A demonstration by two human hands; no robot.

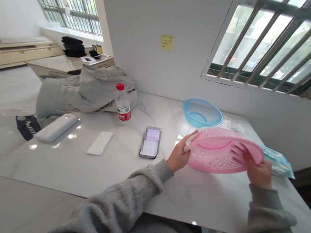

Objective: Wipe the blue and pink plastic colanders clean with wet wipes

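Note:
A pink mesh basket (216, 157) is held tilted above the right part of the marble-look table. My left hand (179, 154) grips its left rim, and something thin and whitish shows there by the fingers, too unclear to name. At the opposite side my right hand (259, 170) is closed round the rim, its fingers partly seen through the pink mesh. Behind the basket stands a blue mesh basket (201, 114). A light-blue packet (279, 162) lies beyond my right hand, partly hidden.
Left of my hands, a phone (150, 143), a flat white piece (100, 143) and a white case (57, 127) lie on the table (122, 174). A red-capped bottle (123, 105) stands by a heap of grey cloth (98, 87). Clear plastic (235, 126) lies near the wall.

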